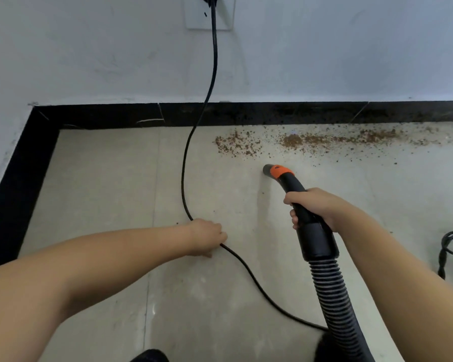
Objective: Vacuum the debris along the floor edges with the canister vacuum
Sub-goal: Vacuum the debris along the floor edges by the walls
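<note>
The right hand point(315, 207) grips the stiff black vacuum pipe point(302, 205) above its bendy ribbed hose point(335, 291), near the brown crumbs point(293, 141). The left hand point(207, 237) pinches the thin black cord point(209, 82).

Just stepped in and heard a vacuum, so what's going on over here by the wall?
A person is vacuuming along the wall. The right hand grips the black hose handle, with the orange-collared nozzle pointed at brown debris scattered beside the black baseboard. The nozzle has not reached the debris. The left hand holds the power cord, which runs up to a wall outlet.
</note>
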### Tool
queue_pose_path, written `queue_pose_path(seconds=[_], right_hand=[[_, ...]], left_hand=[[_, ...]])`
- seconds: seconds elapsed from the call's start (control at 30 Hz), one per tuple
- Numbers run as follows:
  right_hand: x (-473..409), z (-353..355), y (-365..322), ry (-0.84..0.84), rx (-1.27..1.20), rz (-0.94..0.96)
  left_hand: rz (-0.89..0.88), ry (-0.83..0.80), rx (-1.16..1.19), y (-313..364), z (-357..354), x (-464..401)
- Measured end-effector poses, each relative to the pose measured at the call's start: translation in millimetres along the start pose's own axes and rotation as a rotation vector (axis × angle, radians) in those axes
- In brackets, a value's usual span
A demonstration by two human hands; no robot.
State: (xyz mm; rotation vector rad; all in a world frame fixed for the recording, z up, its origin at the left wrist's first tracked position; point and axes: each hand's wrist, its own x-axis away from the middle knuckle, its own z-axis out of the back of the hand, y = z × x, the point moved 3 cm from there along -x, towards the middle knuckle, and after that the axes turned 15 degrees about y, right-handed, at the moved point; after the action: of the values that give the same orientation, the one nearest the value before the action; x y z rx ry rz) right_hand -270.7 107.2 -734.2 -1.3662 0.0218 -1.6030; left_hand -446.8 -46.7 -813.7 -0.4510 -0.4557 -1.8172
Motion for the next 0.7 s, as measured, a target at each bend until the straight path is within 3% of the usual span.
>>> queue_pose_path(seconds=[0.17,0.23,0.3,0.37,0.43,0.57,0.63,0.7], right_hand=[[2,-11,-5,-0.029,0.033,0.011],[3,-20,-8,-0.045,0.048,0.027],[4,-31,-11,-0.056,0.066,0.047],[4,-40,-14,-0.057,0.083,0.068],[4,-47,-19,-0.065,0.118,0.088],[2,-56,-29,-0.090,0.164,0.111],[1,-60,-33,-0.090,0.199,0.133],[2,-59,-37,-0.092,0.242,0.149]], left_hand=[[0.112,0.137,0.282,11,19,-17],[0.141,0.138,0.500,28,29,-22],[0.155,-0.026,0.853,53,39,-22],[0.038,-0.232,1.233,84,52,-15],[-0.060,-0.237,1.610,113,61,-9],[0.451,0.042,2.313,148,64,-12],[0.659,0.112,2.484,161,65,-20],[0.768,0.155,2.508,169,71,-26]])
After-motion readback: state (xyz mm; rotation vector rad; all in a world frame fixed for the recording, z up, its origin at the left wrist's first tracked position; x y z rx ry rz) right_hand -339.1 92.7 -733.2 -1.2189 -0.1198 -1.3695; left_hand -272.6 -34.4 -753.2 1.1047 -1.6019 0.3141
